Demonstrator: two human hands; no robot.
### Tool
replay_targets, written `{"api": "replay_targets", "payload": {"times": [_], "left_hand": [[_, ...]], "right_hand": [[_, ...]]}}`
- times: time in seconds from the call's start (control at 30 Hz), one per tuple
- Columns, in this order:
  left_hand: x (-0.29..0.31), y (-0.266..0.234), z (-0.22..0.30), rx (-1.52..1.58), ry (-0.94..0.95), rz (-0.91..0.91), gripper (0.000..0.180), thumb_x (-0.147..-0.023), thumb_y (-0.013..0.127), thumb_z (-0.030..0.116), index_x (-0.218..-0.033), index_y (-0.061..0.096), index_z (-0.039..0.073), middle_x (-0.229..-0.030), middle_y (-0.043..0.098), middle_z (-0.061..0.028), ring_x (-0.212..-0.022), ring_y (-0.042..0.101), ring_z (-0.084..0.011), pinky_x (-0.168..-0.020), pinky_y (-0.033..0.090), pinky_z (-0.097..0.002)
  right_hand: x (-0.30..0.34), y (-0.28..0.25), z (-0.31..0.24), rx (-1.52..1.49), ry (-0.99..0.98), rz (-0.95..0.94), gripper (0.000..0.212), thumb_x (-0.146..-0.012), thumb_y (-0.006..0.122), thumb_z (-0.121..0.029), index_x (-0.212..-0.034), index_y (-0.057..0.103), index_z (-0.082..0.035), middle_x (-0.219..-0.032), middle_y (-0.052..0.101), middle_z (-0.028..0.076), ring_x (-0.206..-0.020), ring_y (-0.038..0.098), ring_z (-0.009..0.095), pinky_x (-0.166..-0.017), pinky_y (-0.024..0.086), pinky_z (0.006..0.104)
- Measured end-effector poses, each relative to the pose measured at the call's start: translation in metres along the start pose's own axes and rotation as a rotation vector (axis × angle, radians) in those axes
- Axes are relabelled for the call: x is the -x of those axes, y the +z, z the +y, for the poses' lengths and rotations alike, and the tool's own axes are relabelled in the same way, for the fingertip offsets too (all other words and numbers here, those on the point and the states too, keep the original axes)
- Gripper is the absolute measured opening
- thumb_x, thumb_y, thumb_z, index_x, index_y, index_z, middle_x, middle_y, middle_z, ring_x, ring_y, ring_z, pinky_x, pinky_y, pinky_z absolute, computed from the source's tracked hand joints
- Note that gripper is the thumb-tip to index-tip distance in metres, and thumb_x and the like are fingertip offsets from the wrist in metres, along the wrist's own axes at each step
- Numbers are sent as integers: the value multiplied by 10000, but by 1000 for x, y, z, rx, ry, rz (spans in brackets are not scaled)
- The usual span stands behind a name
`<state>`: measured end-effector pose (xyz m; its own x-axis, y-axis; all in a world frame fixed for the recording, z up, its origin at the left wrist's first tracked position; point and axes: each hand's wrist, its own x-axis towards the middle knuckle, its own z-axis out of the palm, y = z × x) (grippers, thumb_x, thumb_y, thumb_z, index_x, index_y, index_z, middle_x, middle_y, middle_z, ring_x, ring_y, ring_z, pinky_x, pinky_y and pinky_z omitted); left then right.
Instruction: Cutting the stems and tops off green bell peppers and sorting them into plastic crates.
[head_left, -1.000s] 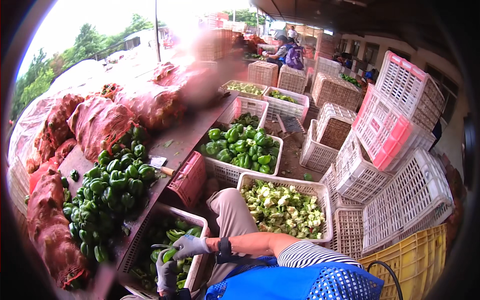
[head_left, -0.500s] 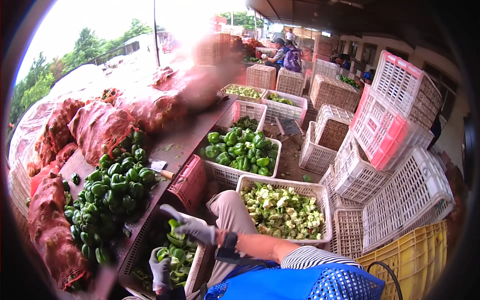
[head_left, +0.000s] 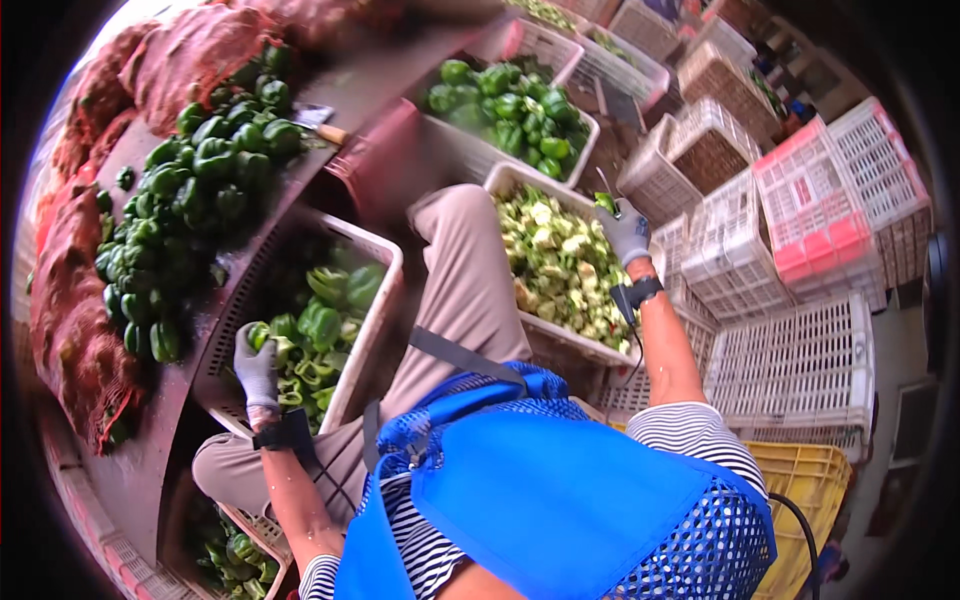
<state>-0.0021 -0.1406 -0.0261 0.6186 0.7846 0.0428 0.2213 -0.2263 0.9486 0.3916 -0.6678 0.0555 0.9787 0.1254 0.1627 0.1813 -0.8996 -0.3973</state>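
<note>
Heap of whole green peppers (head_left: 190, 200) on long bench (head_left: 150, 470) at left, plenty unprocessed. Left hand (head_left: 257, 366), gloved, closed around a pepper (head_left: 256, 334) over near white crate (head_left: 378, 262) of cut halves, partly filled. Right hand (head_left: 624, 232), gloved, gripping small green scrap (head_left: 604, 203) above crate of trimmings (head_left: 560, 262), judged well filled. Stacked empty crates (head_left: 790, 250) at right, open shed with dirt floor.
</note>
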Motion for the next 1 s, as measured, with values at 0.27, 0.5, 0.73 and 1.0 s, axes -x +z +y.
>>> {"api": "replay_targets", "payload": {"times": [0.27,0.5,0.73,1.0], "left_hand": [[-1,-23,-56,-467,-136,-34,363,-777,704,106,-1123,596,86,-994,688,-117,-929,661,-249,-855,501,-351],[-1,8,19,-288,-158,-347,589,-812,730,268,-1324,527,59,-1275,601,-164,-1171,578,-291,-1006,443,-375],[-31,-68,3,-721,-86,170,563,-850,672,399,-1302,548,87,-1326,545,-183,-1247,505,-342,-1043,413,-406],[-114,-164,16,-1092,-387,376,768,-808,699,445,-1459,379,192,-1363,501,-181,-1209,536,-372,-998,445,-439]], "right_hand": [[-4,-5,30,374,82,-450,503,-774,631,-457,-1151,678,-128,-1118,675,191,-1050,639,371,-886,502,428],[-12,-10,-118,-780,-113,-345,430,-881,692,-265,-1240,595,-50,-810,626,5,-672,564,54,-573,452,195],[33,34,-326,-1143,-307,-916,353,-945,613,-180,-1259,562,-27,-755,569,-27,-587,495,17,-513,386,148],[94,122,-374,-907,-366,-1298,292,-881,662,-188,-1142,638,-59,-735,567,-24,-584,512,41,-507,407,203]]}}
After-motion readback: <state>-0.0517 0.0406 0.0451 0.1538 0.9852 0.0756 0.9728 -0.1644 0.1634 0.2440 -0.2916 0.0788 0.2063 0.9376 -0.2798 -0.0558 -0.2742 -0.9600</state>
